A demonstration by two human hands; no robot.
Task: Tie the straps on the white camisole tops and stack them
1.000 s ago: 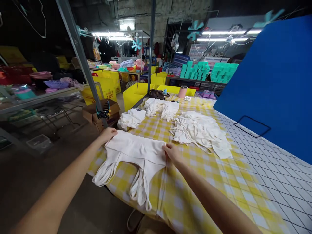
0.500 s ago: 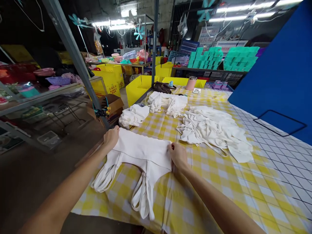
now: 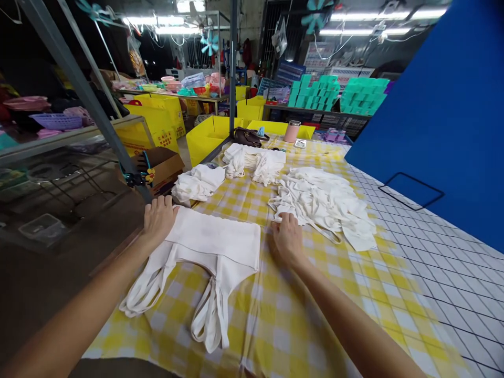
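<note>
A white bra-like garment [image 3: 214, 233] with a wide band and looped straps lies spread on the yellow-and-white checked tablecloth [image 3: 311, 315]. My left hand [image 3: 160, 220] rests at the garment's upper left corner, fingers extended and thumb beside the band's edge. Off the garment's right end, my right hand [image 3: 289, 239] is empty, its fingers loosely bent and apart. Its fingertips reach the near left edge of a loose heap of white garments [image 3: 331, 202]; whether they touch it I cannot tell.
Behind lie a stack of white garments [image 3: 255, 160] and a smaller white pile [image 3: 200, 182]. A dark bag [image 3: 247, 137] and a pink cup [image 3: 292, 132] stand farther back. A metal post [image 3: 100, 110] rises at left; a blue panel [image 3: 441, 136] stands at right.
My right hand has let go of the garment's right end and moved toward the heap. My left hand's fingers have loosened from their pinch on the left corner. The view has shifted rightward.
</note>
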